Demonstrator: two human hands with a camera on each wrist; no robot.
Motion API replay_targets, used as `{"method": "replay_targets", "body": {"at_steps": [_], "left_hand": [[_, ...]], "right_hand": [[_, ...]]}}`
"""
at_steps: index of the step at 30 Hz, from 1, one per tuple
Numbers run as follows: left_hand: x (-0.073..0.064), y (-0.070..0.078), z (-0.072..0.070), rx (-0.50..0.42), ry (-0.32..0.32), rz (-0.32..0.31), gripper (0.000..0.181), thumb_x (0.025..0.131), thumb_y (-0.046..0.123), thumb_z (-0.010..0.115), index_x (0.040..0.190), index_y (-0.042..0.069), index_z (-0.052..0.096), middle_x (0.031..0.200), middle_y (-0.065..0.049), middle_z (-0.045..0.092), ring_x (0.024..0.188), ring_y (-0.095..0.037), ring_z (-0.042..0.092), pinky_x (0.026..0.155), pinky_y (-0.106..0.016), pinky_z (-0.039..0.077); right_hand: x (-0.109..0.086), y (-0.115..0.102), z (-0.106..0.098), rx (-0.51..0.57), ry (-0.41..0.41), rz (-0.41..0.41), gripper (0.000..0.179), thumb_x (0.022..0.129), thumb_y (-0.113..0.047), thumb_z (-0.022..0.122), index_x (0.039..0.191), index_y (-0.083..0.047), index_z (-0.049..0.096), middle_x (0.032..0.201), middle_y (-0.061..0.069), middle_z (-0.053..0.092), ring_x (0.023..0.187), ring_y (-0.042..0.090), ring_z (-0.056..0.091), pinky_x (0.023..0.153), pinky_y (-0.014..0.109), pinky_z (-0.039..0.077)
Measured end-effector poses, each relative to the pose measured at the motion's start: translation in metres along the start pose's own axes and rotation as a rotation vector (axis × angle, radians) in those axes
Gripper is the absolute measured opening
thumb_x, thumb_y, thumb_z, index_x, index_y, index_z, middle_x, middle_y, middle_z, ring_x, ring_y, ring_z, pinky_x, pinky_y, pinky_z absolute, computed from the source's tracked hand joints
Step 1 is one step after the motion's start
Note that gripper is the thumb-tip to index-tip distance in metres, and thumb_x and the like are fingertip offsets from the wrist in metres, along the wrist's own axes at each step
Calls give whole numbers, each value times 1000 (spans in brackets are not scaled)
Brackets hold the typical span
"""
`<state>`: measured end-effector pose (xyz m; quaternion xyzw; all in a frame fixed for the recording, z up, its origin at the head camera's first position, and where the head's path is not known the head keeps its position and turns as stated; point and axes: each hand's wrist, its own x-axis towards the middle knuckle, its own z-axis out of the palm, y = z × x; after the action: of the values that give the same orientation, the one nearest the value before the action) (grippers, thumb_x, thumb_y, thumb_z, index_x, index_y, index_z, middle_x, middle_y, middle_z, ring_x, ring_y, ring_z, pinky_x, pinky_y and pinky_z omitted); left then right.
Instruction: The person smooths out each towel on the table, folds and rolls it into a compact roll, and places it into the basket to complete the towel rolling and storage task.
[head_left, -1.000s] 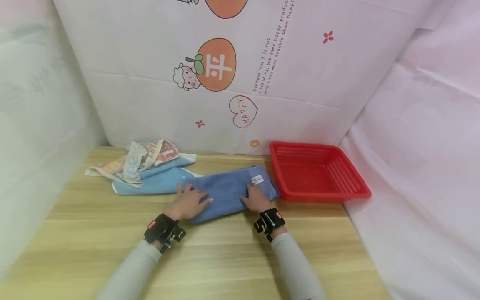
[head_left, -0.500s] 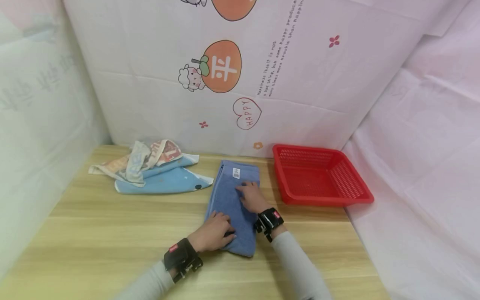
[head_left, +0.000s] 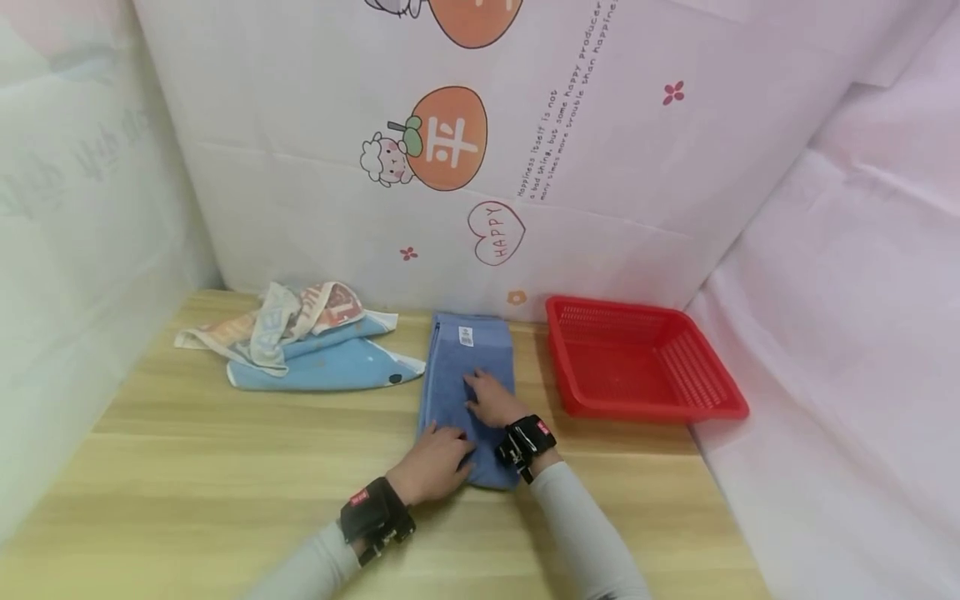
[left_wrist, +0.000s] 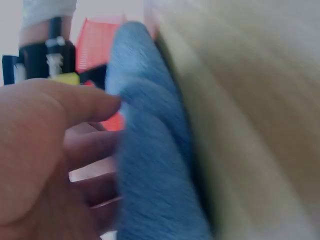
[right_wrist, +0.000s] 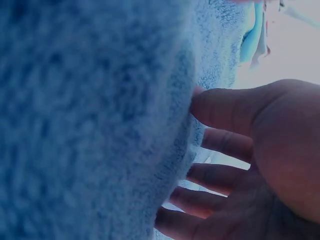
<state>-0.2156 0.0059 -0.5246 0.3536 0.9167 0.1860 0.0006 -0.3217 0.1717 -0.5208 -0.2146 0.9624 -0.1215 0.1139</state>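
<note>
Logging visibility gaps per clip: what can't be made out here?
Head: print on the white label, too small to read.
Head: blue towel beneath left hand and right hand, hidden.
Head: part of the light blue cloth, covered by the patterned cloth.
Head: right sleeve, cut off by the bottom edge.
Left wrist: much of the red basket, behind blue towel and left hand.
</note>
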Motion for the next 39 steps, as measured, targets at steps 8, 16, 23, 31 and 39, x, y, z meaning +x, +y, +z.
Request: {"method": "replay_targets", "body": {"at_steps": [8,16,23,31,39], "left_hand": [[0,19,-8,219,128,19,17,83,13,79,100,15,76,108,-7,68,110,-30,61,105,-56,46],[5,20,-1,309,257,-52,19,76,2,80,89,16,74,90,-4,65,85,-24,62,74,-39,52],[12,18,8,407,279,-27,12,76,12,82,80,17,72,77,0,68,73,-18,62,65,-32,52],[24,-4,-12,124,132,-96,20,76,7,81,71,10,62,69,-5,63,65,-22,62,56,-35,52],[29,-9,-19,-53,26,-192,15,79,2,73,72,9,62,71,-5,62,64,-19,56,58,-36,50]], "right_hand": [[4,7,-8,10,-5,34,56,102,-16,61,152,2,42,158,31,32,149,44,29,120,53,31],[-14,5,-17,42,83,32,51,101,-20,63,143,6,51,149,29,47,141,42,44,115,52,38],[-65,-27,-26,74,134,-86,22,94,-10,68,72,-7,71,66,-3,60,61,11,52,55,29,46],[-77,-39,-13,116,86,-103,35,96,-10,65,62,-16,56,57,-11,41,51,3,40,47,20,35],[-74,-30,-9,102,29,-129,19,76,-4,83,76,-12,65,68,-9,49,63,3,45,56,22,39]]}}
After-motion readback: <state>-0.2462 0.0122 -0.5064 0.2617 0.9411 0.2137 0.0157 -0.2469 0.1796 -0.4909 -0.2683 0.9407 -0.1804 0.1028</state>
